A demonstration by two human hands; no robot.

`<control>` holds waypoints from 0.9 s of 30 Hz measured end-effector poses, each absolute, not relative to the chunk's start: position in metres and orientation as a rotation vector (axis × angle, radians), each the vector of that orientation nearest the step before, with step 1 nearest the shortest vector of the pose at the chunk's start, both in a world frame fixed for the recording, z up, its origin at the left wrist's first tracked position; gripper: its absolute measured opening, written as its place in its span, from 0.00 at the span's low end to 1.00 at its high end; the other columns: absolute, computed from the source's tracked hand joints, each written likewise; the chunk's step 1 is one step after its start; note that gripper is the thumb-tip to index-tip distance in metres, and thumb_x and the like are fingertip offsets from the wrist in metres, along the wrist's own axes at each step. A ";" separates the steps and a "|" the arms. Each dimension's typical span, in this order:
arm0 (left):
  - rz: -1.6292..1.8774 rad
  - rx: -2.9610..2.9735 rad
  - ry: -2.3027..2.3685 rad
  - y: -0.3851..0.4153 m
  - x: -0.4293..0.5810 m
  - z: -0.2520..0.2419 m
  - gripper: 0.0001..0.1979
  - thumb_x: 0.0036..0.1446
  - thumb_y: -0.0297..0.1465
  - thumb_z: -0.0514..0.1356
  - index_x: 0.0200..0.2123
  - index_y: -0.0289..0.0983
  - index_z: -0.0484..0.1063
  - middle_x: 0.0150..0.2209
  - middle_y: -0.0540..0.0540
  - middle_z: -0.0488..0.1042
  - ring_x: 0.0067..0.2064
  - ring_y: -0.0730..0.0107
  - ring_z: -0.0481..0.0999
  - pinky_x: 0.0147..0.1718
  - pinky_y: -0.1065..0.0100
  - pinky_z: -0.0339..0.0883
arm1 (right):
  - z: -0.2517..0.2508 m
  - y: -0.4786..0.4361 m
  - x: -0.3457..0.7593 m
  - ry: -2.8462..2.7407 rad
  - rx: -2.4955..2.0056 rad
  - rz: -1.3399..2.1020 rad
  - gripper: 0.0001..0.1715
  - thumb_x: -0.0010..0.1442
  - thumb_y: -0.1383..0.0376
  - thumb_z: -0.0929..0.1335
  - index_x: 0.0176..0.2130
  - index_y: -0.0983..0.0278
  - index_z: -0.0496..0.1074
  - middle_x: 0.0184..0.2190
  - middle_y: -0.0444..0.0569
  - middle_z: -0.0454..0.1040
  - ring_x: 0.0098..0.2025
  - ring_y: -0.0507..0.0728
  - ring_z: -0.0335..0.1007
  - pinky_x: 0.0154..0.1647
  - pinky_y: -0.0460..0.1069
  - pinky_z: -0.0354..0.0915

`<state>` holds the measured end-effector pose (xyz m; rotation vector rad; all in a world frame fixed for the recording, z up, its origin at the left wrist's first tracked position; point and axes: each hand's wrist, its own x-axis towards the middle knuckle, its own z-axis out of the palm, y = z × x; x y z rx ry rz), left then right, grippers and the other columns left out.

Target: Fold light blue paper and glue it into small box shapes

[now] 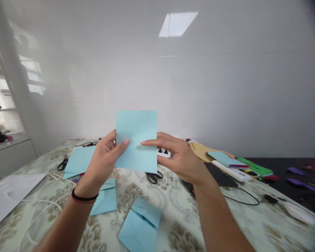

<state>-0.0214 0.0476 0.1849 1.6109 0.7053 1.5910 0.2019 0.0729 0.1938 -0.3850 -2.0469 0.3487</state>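
Note:
A light blue sheet of paper (136, 126) is held upright above the table, facing me. My left hand (102, 157) grips its left edge, thumb on the front and fingers behind. On the opposite edge is my right hand (181, 157), its index finger lying across the front and its other fingers partly hidden by the sheet. Below lie two folded light blue paper pieces, a nearer one (140, 227) and another (106, 199) beside my left forearm. Black-handled scissors (154, 177) lie partly covered behind the sheet.
More blue paper (80, 159) and a second pair of scissors (63, 163) lie at the left, near a white sheet (13, 196) and a white cable (39, 202). At the right are stacked coloured papers (227, 159), a white power strip (232, 171) and a black cable (248, 203).

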 end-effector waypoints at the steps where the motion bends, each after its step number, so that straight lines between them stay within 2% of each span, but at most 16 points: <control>1: 1.549 1.613 0.702 0.045 -0.020 0.185 0.23 0.63 0.41 0.68 0.58 0.40 0.75 0.49 0.41 0.83 0.44 0.55 0.83 0.35 0.64 0.79 | 0.194 0.072 0.202 -2.036 -0.382 0.370 0.18 0.65 0.70 0.71 0.51 0.52 0.82 0.46 0.47 0.78 0.47 0.56 0.76 0.47 0.52 0.74; 5: 1.442 1.641 0.648 0.038 -0.023 0.189 0.19 0.65 0.38 0.67 0.56 0.40 0.77 0.44 0.44 0.82 0.39 0.63 0.81 0.34 0.68 0.76 | 0.193 0.074 0.206 -1.983 -0.356 0.460 0.08 0.65 0.64 0.74 0.44 0.54 0.84 0.49 0.49 0.79 0.52 0.59 0.76 0.48 0.53 0.73; 10: 1.496 1.702 0.709 0.039 -0.030 0.190 0.16 0.64 0.38 0.68 0.53 0.42 0.79 0.34 0.50 0.77 0.32 0.73 0.74 0.29 0.76 0.69 | 0.191 0.080 0.212 -1.998 -0.258 0.505 0.07 0.66 0.65 0.74 0.43 0.53 0.84 0.42 0.47 0.78 0.42 0.55 0.77 0.42 0.50 0.70; 14: 1.512 1.697 0.684 0.042 -0.031 0.188 0.17 0.65 0.37 0.67 0.56 0.42 0.76 0.37 0.49 0.77 0.35 0.71 0.75 0.31 0.74 0.71 | 0.192 0.081 0.211 -2.021 -0.251 0.505 0.05 0.66 0.63 0.74 0.43 0.55 0.84 0.40 0.46 0.78 0.39 0.54 0.75 0.40 0.49 0.68; 17: 1.556 1.750 0.650 0.042 -0.030 0.190 0.14 0.65 0.35 0.67 0.53 0.40 0.77 0.38 0.47 0.77 0.38 0.68 0.76 0.35 0.72 0.73 | 0.192 0.082 0.210 -2.032 -0.234 0.526 0.05 0.68 0.61 0.73 0.43 0.56 0.84 0.39 0.47 0.78 0.40 0.54 0.74 0.40 0.49 0.68; 20: 1.585 1.799 0.690 0.041 -0.030 0.192 0.10 0.65 0.35 0.66 0.48 0.38 0.77 0.35 0.48 0.76 0.34 0.71 0.74 0.31 0.74 0.70 | 0.191 0.085 0.209 -2.040 -0.257 0.518 0.07 0.69 0.60 0.72 0.42 0.57 0.84 0.38 0.47 0.77 0.40 0.55 0.72 0.40 0.50 0.67; 23: 1.610 1.835 0.737 0.041 -0.032 0.194 0.08 0.65 0.34 0.66 0.44 0.37 0.78 0.29 0.51 0.71 0.28 0.76 0.67 0.24 0.77 0.62 | 0.191 0.088 0.209 -2.048 -0.312 0.529 0.10 0.70 0.58 0.71 0.41 0.57 0.83 0.39 0.49 0.77 0.42 0.56 0.73 0.40 0.51 0.67; 27: 1.675 1.845 0.753 0.046 -0.036 0.193 0.08 0.65 0.32 0.66 0.46 0.38 0.78 0.25 0.55 0.63 0.25 0.78 0.61 0.22 0.78 0.57 | 0.191 0.089 0.209 -2.018 -0.327 0.581 0.08 0.68 0.60 0.72 0.43 0.57 0.84 0.41 0.49 0.78 0.42 0.55 0.74 0.41 0.51 0.70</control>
